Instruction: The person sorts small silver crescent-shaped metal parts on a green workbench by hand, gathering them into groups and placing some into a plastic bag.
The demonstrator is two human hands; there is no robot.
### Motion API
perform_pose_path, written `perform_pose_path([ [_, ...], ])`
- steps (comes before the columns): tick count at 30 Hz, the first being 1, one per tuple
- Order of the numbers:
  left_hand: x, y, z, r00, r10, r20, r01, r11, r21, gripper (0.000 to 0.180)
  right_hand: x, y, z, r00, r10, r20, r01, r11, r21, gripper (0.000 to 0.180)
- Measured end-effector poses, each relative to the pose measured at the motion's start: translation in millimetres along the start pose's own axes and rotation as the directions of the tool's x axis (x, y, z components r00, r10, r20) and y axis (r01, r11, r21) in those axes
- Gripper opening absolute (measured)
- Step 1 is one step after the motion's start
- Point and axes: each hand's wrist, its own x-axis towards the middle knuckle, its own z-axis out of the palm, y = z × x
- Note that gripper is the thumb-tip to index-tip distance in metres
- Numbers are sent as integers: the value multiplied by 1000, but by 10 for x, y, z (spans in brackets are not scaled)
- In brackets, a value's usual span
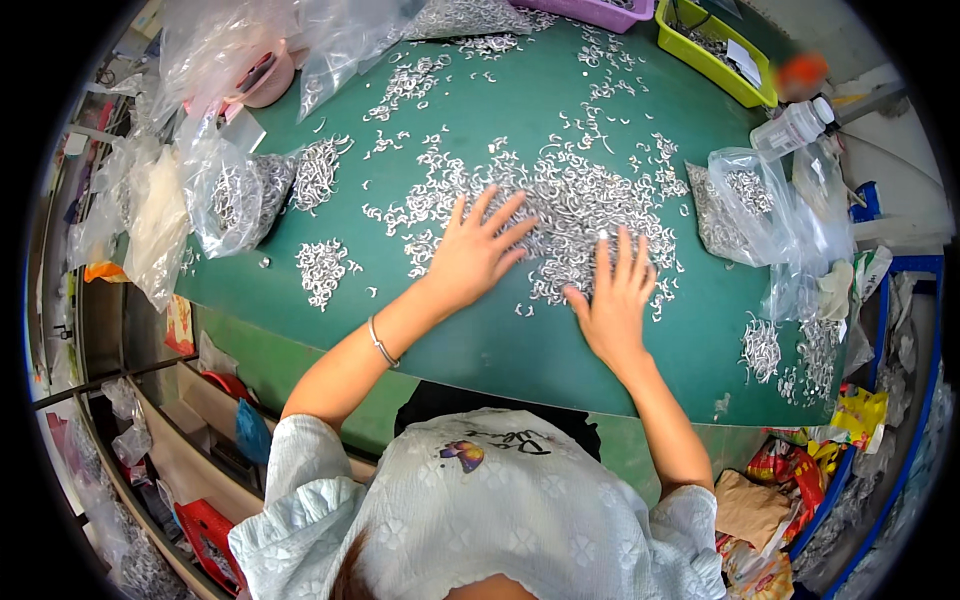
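Head view: left hand (472, 256) and right hand (614, 312), fingers (507, 212) spread, touch small silvery pieces (580, 195).

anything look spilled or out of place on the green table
Mostly the loose metal pieces strewn across the far side of the green table: they trail away from the main heap, unlike a compact small pile at the left. Whether spilled or spread on purpose, I can't tell.

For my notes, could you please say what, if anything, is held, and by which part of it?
Nothing appears held: the left hand and right hand have fingers spread over loose silvery pieces; undersides are hidden.
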Motion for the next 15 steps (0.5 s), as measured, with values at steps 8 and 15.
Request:
perform_pose_path([
  [8,383,-219,-16,978,-206,-29,197,963,-186,42,380,30,15,911,-410,46,380,877,294,60],
  [15,609,291,90,990,128,58,-118,982,-149,40,71,4,-102,966,-241,90,218,952,213,68],
])
